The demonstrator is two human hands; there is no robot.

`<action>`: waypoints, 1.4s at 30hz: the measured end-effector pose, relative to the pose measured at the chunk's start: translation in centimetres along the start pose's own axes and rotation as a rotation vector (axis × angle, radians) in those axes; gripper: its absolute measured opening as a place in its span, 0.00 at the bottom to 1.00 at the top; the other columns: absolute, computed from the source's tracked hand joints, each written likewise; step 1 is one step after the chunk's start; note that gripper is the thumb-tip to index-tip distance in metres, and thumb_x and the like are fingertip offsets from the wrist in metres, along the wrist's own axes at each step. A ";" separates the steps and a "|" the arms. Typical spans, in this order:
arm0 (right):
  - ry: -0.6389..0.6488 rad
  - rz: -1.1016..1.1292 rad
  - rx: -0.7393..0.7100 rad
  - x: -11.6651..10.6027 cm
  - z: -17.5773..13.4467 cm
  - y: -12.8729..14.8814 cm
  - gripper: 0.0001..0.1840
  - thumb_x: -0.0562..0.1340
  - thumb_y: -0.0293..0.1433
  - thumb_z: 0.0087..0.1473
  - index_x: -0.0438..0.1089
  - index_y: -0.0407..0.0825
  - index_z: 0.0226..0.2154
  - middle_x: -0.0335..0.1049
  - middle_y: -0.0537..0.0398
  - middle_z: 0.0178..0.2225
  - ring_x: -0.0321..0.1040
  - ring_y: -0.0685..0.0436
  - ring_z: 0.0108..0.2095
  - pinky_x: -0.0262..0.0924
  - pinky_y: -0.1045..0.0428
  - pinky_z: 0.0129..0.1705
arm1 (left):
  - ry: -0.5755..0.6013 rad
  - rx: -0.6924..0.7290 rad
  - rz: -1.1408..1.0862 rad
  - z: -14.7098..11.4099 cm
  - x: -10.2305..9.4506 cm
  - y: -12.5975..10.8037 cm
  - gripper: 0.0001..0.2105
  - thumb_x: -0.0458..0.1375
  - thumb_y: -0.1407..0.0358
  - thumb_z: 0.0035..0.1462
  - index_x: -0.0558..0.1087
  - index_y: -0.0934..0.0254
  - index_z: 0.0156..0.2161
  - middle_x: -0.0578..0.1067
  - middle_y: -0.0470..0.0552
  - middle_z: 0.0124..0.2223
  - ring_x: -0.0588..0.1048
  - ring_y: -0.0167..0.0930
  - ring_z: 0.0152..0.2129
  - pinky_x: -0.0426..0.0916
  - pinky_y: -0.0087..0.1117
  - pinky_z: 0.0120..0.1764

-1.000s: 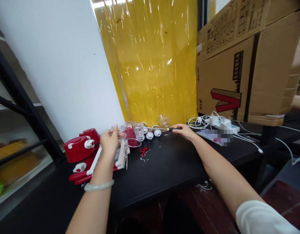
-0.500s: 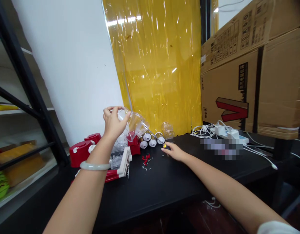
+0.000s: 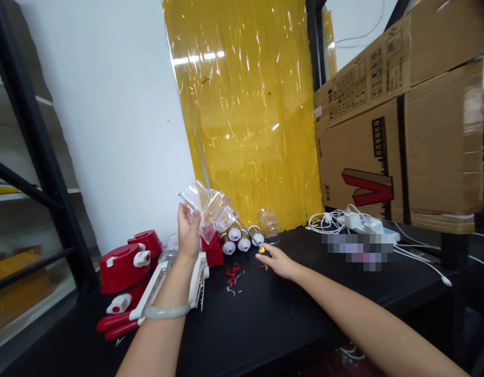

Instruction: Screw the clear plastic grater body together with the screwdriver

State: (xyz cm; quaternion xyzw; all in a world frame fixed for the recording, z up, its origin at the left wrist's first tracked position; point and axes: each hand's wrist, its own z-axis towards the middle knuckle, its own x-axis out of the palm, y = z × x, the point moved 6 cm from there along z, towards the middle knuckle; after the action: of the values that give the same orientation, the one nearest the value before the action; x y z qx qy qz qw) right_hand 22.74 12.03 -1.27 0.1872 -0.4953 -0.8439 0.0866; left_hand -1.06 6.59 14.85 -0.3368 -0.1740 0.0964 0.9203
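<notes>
My left hand (image 3: 189, 230) is closed around the lower left side of a clear plastic housing (image 3: 210, 205), holding it tilted above the table. My right hand (image 3: 277, 261) pinches a screwdriver (image 3: 262, 250) by its yellow-marked handle. Its thin shaft slants up and left to the narrow end of the housing; whether the tip sits in a screw is too small to tell. Below lie small red pieces (image 3: 233, 273) and several loose screws (image 3: 231, 290). Behind the shaft are several white-capped cylinders (image 3: 244, 244), and another clear plastic part (image 3: 268, 225) stands right of them.
Red housings (image 3: 122, 267) with white knobs and a white frame with red handles (image 3: 147, 296) crowd the left. White cables and adapters (image 3: 355, 222) lie at the right beneath a large cardboard box (image 3: 363, 141). A yellow plastic curtain (image 3: 245, 104) hangs behind the black table (image 3: 273, 314).
The clear housing has turned and come lower, its wide end now showing above my left hand. The screwdriver still points at its narrow end. The view has shifted slightly.
</notes>
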 end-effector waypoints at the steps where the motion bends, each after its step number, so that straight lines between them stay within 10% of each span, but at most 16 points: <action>1: -0.001 -0.003 -0.003 0.1 0.1 -0.1 0.30 0.63 0.60 0.49 0.60 0.51 0.31 0.58 0.66 0.20 0.58 0.52 0.21 0.56 0.53 0.29 | -0.025 -0.064 -0.093 -0.8 -0.2 1.0 0.38 0.62 0.41 0.53 0.60 0.54 0.64 0.55 0.61 0.72 0.55 0.44 0.69 0.58 0.47 0.64; 8: -0.062 0.017 0.008 1.6 0.5 -1.1 0.31 0.61 0.62 0.48 0.58 0.51 0.30 0.60 0.64 0.21 0.59 0.51 0.22 0.57 0.52 0.30 | -0.032 -0.229 -0.446 -6.4 2.2 5.4 0.41 0.75 0.48 0.39 0.60 0.48 0.56 0.60 0.57 0.68 0.63 0.45 0.65 0.71 0.47 0.56; 14: -0.079 -0.034 0.017 4.2 0.6 -0.6 0.28 0.59 0.60 0.52 0.58 0.52 0.33 0.59 0.64 0.21 0.60 0.49 0.23 0.58 0.51 0.31 | -0.159 -0.324 -0.444 -5.8 5.0 5.3 0.22 0.72 0.68 0.48 0.67 0.57 0.44 0.74 0.54 0.56 0.72 0.35 0.58 0.69 0.37 0.58; 30: 0.035 -0.077 -0.022 5.9 2.0 -1.7 0.20 0.53 0.53 0.60 0.56 0.53 0.35 0.62 0.58 0.31 0.62 0.45 0.36 0.60 0.45 0.49 | 0.200 -0.397 -0.567 -1.8 9.3 6.6 0.23 0.76 0.55 0.38 0.76 0.63 0.38 0.82 0.52 0.42 0.80 0.35 0.44 0.73 0.34 0.49; 35: 0.238 -0.112 -0.016 5.4 1.7 -0.9 0.18 0.59 0.30 0.50 0.63 0.51 0.45 0.68 0.54 0.41 0.67 0.43 0.45 0.60 0.44 0.54 | 0.276 -0.360 -0.575 -1.0 8.9 6.4 0.27 0.76 0.55 0.36 0.76 0.61 0.43 0.82 0.52 0.44 0.80 0.36 0.45 0.72 0.36 0.52; 42: 0.308 -0.084 0.078 4.6 0.7 -0.5 0.14 0.61 0.34 0.54 0.73 0.53 0.45 0.75 0.52 0.44 0.71 0.39 0.48 0.63 0.44 0.55 | 0.256 -0.404 -0.525 -1.3 7.5 7.1 0.25 0.75 0.52 0.38 0.75 0.59 0.41 0.81 0.52 0.45 0.80 0.36 0.46 0.74 0.34 0.49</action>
State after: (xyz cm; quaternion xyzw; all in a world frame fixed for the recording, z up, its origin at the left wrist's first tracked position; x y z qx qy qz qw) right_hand 18.31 11.31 -2.51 0.3379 -0.5003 -0.7883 0.1188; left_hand 5.89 13.36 11.20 -0.4653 -0.1537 -0.2229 0.8427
